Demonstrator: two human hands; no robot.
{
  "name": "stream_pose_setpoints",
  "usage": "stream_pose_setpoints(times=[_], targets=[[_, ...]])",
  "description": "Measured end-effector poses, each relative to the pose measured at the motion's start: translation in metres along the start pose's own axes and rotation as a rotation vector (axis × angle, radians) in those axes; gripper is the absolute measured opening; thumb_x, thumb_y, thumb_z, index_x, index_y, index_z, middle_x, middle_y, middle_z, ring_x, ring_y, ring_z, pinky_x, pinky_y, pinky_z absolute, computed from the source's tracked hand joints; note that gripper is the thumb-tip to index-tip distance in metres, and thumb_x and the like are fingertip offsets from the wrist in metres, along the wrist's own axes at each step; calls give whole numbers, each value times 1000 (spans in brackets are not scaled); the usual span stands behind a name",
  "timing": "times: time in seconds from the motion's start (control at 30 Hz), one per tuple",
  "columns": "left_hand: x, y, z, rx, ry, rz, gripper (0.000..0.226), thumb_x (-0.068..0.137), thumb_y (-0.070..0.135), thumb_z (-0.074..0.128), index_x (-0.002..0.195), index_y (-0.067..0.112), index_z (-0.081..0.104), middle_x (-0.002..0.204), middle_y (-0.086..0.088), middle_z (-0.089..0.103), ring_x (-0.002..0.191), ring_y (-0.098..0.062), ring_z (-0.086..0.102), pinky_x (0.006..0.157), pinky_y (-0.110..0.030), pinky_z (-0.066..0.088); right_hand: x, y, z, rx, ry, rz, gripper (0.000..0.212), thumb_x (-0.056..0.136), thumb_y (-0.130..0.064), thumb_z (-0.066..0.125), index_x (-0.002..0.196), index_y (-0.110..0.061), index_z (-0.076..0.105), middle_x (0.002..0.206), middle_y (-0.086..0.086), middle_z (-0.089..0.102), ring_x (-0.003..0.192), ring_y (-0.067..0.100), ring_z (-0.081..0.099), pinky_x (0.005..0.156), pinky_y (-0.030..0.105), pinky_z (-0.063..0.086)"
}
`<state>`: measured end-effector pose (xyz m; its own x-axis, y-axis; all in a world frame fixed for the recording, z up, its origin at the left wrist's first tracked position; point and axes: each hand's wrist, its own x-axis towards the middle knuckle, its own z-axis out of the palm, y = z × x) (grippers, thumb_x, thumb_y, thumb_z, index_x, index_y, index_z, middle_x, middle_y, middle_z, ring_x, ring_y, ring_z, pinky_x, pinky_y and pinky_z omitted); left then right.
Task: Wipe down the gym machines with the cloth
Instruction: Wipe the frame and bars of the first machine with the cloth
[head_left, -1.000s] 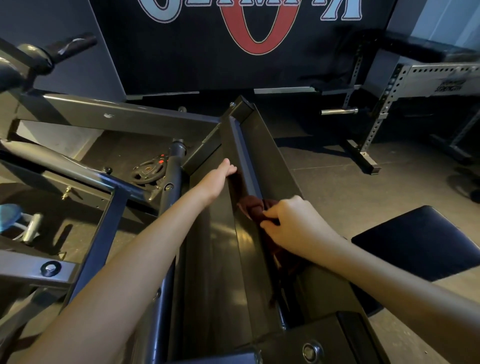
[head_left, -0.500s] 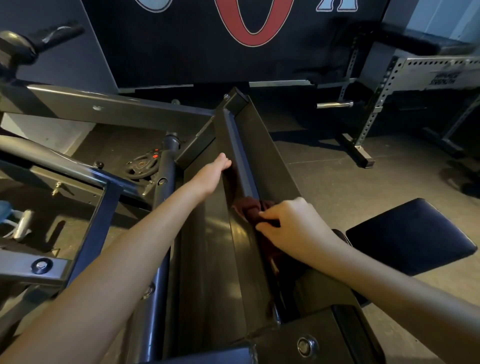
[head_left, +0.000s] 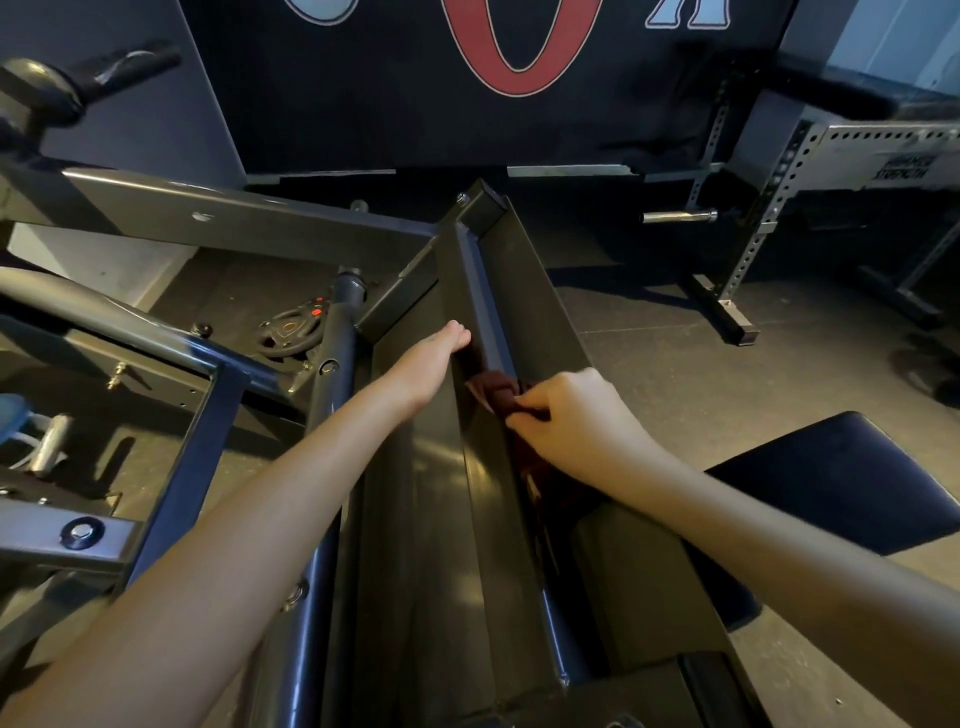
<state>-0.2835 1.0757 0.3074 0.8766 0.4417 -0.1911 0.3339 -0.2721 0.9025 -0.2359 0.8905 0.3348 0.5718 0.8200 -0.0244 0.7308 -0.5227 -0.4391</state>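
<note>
Arms: two bare arms reach out from the bottom edge, one on each side of the long dark rail.
Right hand: fingers are pinched together on the cloth, pressing it down on the rail.
Cloth: dark red and bunched up. It sits on the top ridge of the rail, under the right fingertips, and some of it hangs down the right side in the shadow.
How the cloth feels: I think it is soft, light and floppy. It bends to fit the edge. A bunched grip with fingers on top looks best, so it does not slip out.
Left hand: it lies flat on the slanted left side of the rail, fingers close together, holding nothing. It seems to lean there for balance.
Rail: hard, smooth, shiny metal that will not bend. Its far end is not yet reached.
Seat pad: black, to the right, well apart from the cloth.
Weight plate: on the floor, far left.
</note>
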Motion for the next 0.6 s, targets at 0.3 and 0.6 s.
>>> stream_pose_setpoints(times=[0.3, 0.6], targets=[[-2, 0, -1, -50, -15, -35, 52, 106, 43, 18, 149, 21, 36, 157, 3, 30, 146, -15, 20, 115, -33, 13, 58, 7, -1, -56, 51, 8, 18, 97, -25, 54, 106, -17, 67, 80, -9, 59, 71, 1, 60, 60, 11, 43], [-3, -3, -5, -89, -8, -79, 55, 104, 48, 18, 149, 22, 37, 156, 2, 32, 146, -17, 21, 116, -36, 13, 144, 8, -10, -72, 149, 36, 16, 95, -23, 57, 96, -11, 68, 85, 1, 65, 78, 14, 65, 75, 29, 56]])
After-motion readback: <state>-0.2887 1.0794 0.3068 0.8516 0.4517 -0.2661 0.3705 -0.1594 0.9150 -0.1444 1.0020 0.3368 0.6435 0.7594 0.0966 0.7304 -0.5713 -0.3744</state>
